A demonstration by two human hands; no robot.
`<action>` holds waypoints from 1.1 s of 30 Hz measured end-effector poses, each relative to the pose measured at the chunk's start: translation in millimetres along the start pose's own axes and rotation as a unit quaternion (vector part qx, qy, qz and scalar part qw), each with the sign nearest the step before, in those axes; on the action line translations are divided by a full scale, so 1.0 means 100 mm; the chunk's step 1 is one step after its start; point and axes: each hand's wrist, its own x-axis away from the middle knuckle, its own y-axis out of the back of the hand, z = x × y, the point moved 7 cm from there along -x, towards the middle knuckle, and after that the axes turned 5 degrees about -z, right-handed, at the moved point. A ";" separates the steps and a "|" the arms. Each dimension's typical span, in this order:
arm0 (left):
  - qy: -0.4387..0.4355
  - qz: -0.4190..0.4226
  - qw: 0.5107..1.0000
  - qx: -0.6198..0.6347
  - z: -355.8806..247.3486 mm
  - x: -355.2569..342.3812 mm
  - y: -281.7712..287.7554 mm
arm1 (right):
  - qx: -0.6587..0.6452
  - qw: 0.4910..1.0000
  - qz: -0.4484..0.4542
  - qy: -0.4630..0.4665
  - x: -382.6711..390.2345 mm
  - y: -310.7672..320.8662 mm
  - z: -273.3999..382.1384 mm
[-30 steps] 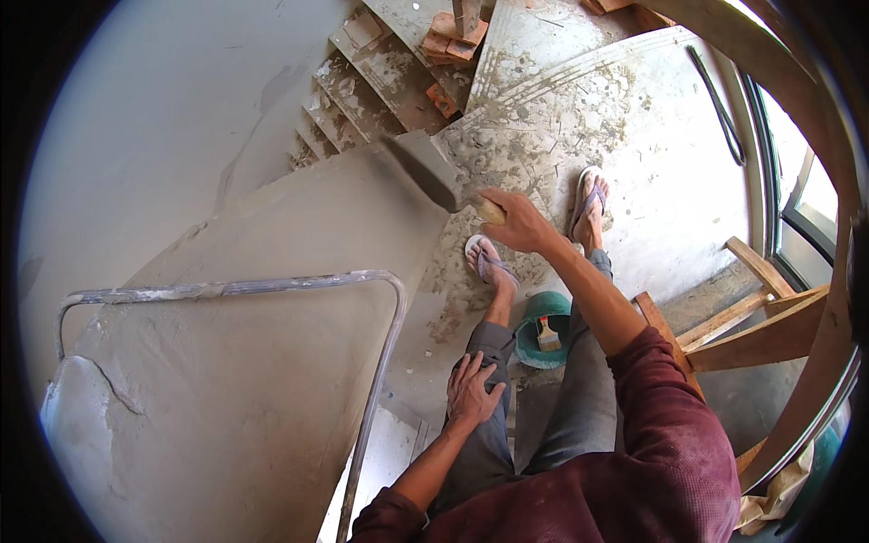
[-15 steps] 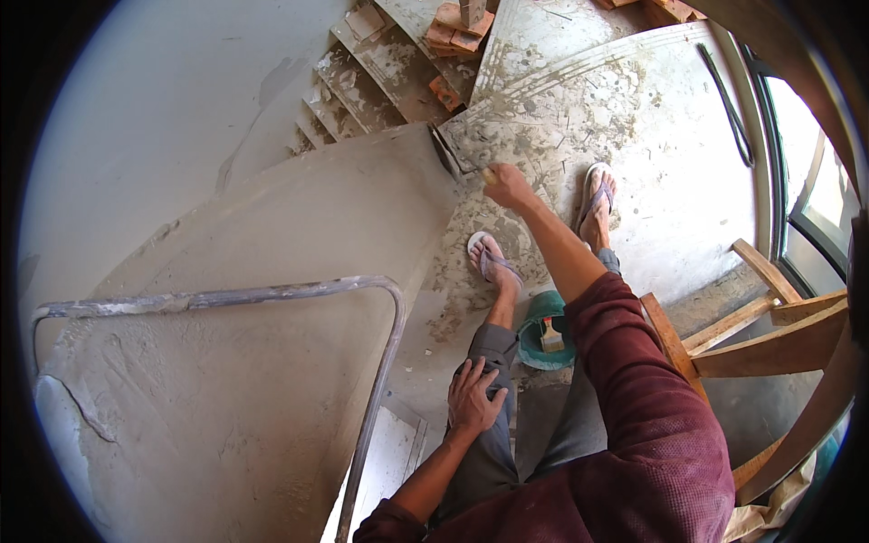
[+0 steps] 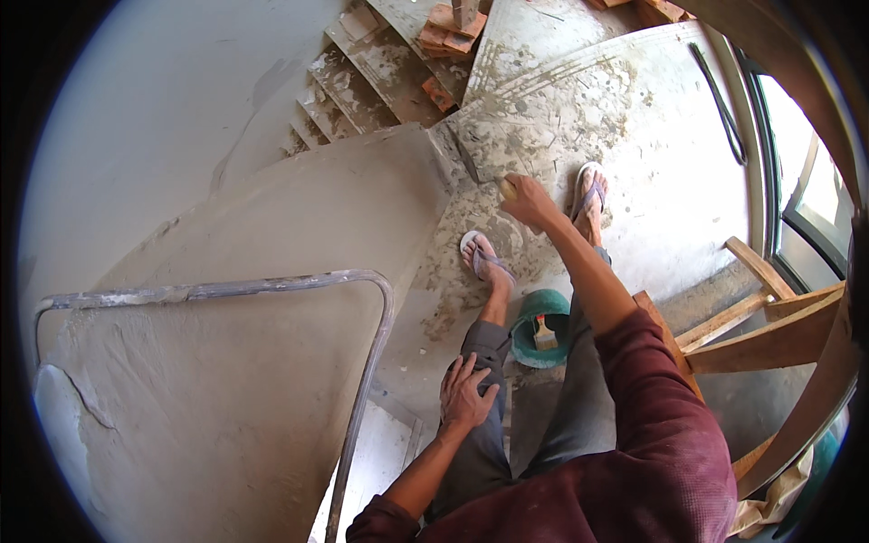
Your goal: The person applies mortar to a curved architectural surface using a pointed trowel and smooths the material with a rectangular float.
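My right hand (image 3: 531,204) is closed round the pale handle of a trowel (image 3: 464,152). The trowel's dark, thin blade shows edge-on beside the corner of a grey plastered wall (image 3: 299,213). I cannot tell whether the blade touches that corner. My left hand (image 3: 465,396) lies on my left knee with the fingers spread, holding nothing. Between my legs stands a green bucket (image 3: 540,303) with a paintbrush (image 3: 544,335) inside it.
A bent metal tube frame (image 3: 244,288) stands before the plaster on the left. Steps (image 3: 362,68) with orange bricks (image 3: 445,34) lie ahead. Splattered mortar marks the floor (image 3: 634,136). On the right are a wooden frame (image 3: 769,339), a dark cable (image 3: 720,104) and a window.
My right hand and the trowel have moved right, away from the plaster's corner, and the hand has come slightly nearer. My left hand stays on the knee. More of the bucket shows.
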 end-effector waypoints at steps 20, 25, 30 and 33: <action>0.000 -0.004 1.000 0.013 -0.03 -0.01 -0.03 | -0.128 0.985 -0.005 0.114 0.49 0.22 1.30; 0.007 -0.003 1.000 0.013 -0.04 0.00 0.01 | -0.189 0.971 -0.040 0.142 0.91 0.44 1.20; 0.009 0.021 1.000 0.002 -0.03 -0.05 0.01 | -0.058 0.998 0.000 -0.009 0.10 -0.16 -0.14; 0.003 0.009 1.000 -0.003 -0.03 -0.03 0.02 | -0.078 0.990 0.083 -0.086 0.01 -0.47 -0.34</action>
